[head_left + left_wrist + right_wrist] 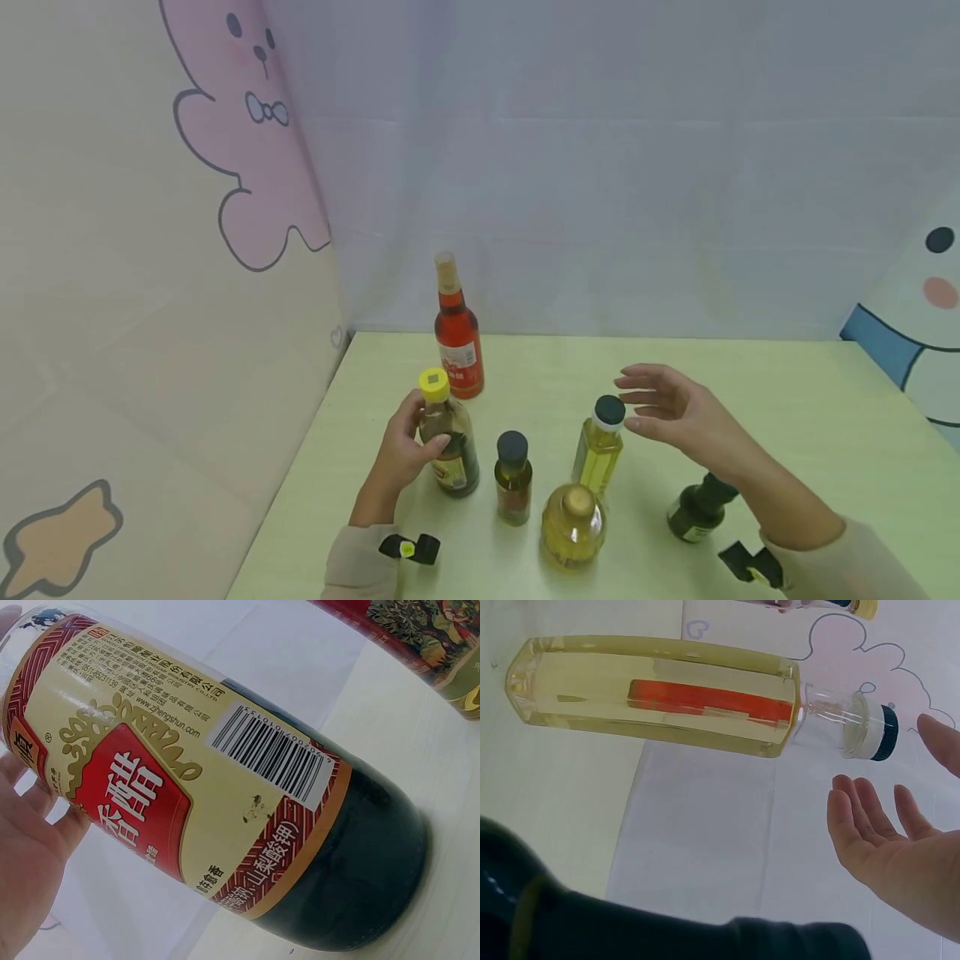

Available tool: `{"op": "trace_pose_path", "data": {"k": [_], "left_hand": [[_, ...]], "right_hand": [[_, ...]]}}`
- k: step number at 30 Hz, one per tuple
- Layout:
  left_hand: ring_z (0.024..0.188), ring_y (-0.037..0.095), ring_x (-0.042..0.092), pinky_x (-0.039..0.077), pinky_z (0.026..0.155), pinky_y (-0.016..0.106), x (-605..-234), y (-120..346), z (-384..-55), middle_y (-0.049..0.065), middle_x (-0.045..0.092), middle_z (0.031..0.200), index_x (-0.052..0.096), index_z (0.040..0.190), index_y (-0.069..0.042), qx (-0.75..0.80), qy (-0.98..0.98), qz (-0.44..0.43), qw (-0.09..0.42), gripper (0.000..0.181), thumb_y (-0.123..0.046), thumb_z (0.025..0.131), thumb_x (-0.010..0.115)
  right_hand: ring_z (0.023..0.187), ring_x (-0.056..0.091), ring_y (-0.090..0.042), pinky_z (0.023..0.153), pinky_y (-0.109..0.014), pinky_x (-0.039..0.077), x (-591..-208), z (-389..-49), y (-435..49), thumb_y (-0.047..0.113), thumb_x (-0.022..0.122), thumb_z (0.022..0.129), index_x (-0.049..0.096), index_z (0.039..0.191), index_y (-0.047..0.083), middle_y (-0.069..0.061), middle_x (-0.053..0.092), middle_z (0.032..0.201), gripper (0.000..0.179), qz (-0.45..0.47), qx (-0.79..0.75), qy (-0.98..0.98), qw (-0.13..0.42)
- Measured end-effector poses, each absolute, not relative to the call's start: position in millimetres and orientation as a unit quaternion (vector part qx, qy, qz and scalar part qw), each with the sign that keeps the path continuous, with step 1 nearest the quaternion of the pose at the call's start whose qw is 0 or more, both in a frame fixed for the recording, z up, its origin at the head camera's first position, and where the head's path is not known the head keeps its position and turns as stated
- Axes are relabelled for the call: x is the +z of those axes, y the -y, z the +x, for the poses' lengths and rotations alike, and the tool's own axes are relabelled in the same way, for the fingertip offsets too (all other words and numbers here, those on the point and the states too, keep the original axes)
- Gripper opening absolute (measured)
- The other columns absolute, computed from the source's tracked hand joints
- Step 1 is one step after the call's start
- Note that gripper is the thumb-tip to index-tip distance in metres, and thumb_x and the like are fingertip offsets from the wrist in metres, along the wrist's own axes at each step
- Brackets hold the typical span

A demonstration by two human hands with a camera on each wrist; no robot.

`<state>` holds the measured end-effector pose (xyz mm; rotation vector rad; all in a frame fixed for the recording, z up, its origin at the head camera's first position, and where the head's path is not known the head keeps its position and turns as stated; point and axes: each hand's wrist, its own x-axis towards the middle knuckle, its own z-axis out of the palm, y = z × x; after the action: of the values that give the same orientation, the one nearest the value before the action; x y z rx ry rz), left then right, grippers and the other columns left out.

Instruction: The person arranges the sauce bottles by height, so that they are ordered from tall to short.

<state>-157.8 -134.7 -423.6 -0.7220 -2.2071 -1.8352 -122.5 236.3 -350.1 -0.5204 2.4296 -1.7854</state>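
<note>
My left hand [403, 448] holds a vinegar bottle [459, 462] with a yellow cap and dark liquid, thumb across its front and fingers around its far side. Its cream and red label [150, 765] fills much of the left wrist view. To the right, my right hand [678, 415] hovers beside the dark green cap of a square oil bottle [596, 462], fingers spread with nothing in them. In the right wrist view, a gap shows between those fingers [847, 817] and the cap [886, 733]. The oil bottle stands upright with pale yellow liquid.
Behind the vinegar bottle stands a tall red bottle [459, 337]. A small dark-capped bottle [513, 487] and a round golden bottle [573, 533] stand in the middle front. A dark green bottle [693, 512] is under the right forearm. Curtains border the pale table [810, 400].
</note>
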Motion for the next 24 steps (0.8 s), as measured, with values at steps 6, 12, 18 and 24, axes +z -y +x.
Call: {"op": "trace_pose_path", "data": {"k": [6, 12, 18, 24], "left_hand": [[0.115, 0.013, 0.047, 0.031, 0.102, 0.064, -420, 135, -156, 0.017, 0.053, 0.123, 0.045, 0.126, 0.012, -0.616, 0.748, -0.232, 0.083, 0.052, 0.01, 0.078, 0.065], [0.111, 0.016, 0.049, 0.035, 0.099, 0.062, -416, 136, -155, 0.02, 0.054, 0.121, 0.046, 0.125, 0.013, -0.603, 0.76, -0.231, 0.078, 0.05, 0.01, 0.078, 0.065], [0.11, 0.024, 0.051, 0.038, 0.096, 0.061, -431, 141, -164, 0.022, 0.056, 0.122, 0.049, 0.126, 0.009, -0.594, 0.767, -0.232, 0.077, 0.05, 0.012, 0.079, 0.067], [0.111, 0.024, 0.051, 0.04, 0.096, 0.057, -442, 145, -168, 0.014, 0.058, 0.121, 0.053, 0.128, 0.002, -0.601, 0.763, -0.224, 0.082, 0.05, 0.006, 0.081, 0.071]], "right_hand": [[0.114, 0.057, -0.015, 0.092, -0.027, 0.048, -359, -120, -233, 0.007, 0.072, 0.088, 0.045, 0.137, -0.002, -0.021, 0.052, 0.133, 0.056, -0.169, -0.564, -0.807, 0.032], [0.118, 0.054, -0.036, 0.093, -0.028, 0.048, -368, -118, -230, 0.009, 0.073, 0.088, 0.046, 0.136, 0.0, -0.019, 0.052, 0.133, 0.056, -0.163, -0.544, -0.823, 0.024], [0.117, 0.053, -0.039, 0.095, -0.036, 0.048, -377, -115, -226, 0.009, 0.072, 0.089, 0.046, 0.137, -0.001, -0.022, 0.052, 0.132, 0.056, -0.148, -0.555, -0.818, 0.02], [0.115, 0.055, -0.021, 0.095, -0.033, 0.048, -386, -113, -218, 0.006, 0.073, 0.088, 0.045, 0.137, -0.002, -0.02, 0.055, 0.127, 0.057, -0.141, -0.575, -0.806, -0.003]]}}
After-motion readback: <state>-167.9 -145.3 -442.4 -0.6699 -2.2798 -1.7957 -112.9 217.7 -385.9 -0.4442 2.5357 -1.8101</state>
